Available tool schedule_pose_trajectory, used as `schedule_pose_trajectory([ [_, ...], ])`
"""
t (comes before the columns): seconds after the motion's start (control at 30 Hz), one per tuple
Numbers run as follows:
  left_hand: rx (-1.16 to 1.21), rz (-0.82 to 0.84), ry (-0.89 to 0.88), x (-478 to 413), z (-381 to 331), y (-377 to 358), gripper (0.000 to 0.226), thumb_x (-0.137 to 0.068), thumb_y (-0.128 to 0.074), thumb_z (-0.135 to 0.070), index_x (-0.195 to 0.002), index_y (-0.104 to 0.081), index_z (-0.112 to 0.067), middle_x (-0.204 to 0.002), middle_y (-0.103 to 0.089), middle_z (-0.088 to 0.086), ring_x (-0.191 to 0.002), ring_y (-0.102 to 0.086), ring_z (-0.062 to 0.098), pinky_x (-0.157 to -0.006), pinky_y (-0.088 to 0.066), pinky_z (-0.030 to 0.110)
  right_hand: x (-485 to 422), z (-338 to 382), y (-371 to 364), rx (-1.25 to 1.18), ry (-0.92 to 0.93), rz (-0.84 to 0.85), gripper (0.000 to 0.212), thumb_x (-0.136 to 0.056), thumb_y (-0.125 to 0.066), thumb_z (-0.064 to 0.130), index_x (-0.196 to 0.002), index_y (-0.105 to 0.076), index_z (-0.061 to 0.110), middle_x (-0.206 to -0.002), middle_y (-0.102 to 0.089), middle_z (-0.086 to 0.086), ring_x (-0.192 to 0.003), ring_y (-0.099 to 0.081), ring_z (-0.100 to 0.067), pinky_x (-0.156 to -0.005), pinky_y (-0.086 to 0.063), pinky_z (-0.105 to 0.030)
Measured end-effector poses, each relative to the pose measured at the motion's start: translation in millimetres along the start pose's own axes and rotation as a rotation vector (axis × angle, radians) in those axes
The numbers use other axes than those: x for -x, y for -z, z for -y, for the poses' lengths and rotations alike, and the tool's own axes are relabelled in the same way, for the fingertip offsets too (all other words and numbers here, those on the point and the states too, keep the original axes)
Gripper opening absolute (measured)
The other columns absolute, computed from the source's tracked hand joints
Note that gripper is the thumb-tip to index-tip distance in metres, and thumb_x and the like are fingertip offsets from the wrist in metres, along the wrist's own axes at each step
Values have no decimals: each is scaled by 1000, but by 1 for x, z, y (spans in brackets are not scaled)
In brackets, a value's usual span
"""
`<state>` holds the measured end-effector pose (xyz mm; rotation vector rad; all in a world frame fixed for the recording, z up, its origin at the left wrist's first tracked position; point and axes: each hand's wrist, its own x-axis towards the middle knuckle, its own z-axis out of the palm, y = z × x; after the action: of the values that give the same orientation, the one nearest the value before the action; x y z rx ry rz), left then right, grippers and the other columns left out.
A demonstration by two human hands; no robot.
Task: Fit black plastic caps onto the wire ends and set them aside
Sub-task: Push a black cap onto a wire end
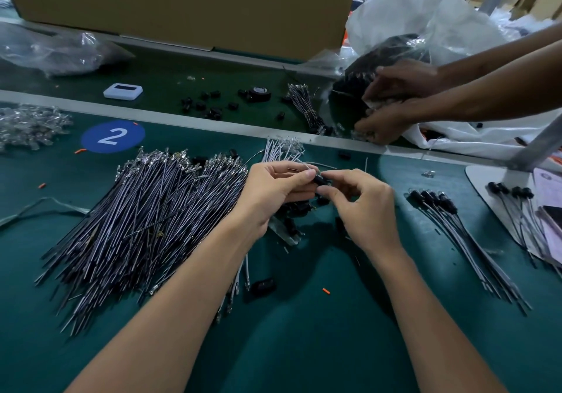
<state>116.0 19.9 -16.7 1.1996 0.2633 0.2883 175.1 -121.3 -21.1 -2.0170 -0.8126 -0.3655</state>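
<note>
A small black cap [321,180] is pinched between the two hands, just above the middle of the green worktop [304,347]. One side is held by the thumb and fingers of the left hand [273,193]. The other side is held by the curled fingertips of the right hand [362,207]. The two hands are brought so close that they almost touch at the cap. Most of the cap is hidden by fingers, so it cannot be told if a wire is pushed into it.

Right under the hands, a little heap of loose caps [296,210] is seen. Just to the left, a big pile of bare wires [146,219] is spread out, and part of it is covered by the left wrist. Well off to the right, a row of capped wires [450,216] is laid side by side, with the caps at the far end.

Farther back, a blue round sticker [112,136] marked 2 is stuck on the worktop. Behind it, a black tape roll [260,93] is lying flat. At the far right, a bag of dark parts [386,55] is held by another person's hands [395,100].
</note>
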Motion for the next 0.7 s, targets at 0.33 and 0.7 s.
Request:
schedule_pose_trajectory([
  [0.33, -53, -182, -136, 1, -6, -3, 5, -88, -68, -2, -86, -71, -5, -75, -74, 9, -68, -73, 20, -65, -61, 28, -1, -5, -1, 88, -7, -67, 7, -79, -76, 7, -86, -75, 8, -96, -67, -5, -77, -60, -17, -76, -47, -22],
  [0.7, 166, -469, -179, -8, -16, 17, 9, -92, -62, -1, -85, -67, -2, -69, -72, 6, -65, -71, 18, -64, -58, 24, -4, -9, 5, 66, -109, -45, 5, -82, -76, 17, -87, -74, 15, -79, -71, 5, -72, -65, -10, -72, -50, -17],
])
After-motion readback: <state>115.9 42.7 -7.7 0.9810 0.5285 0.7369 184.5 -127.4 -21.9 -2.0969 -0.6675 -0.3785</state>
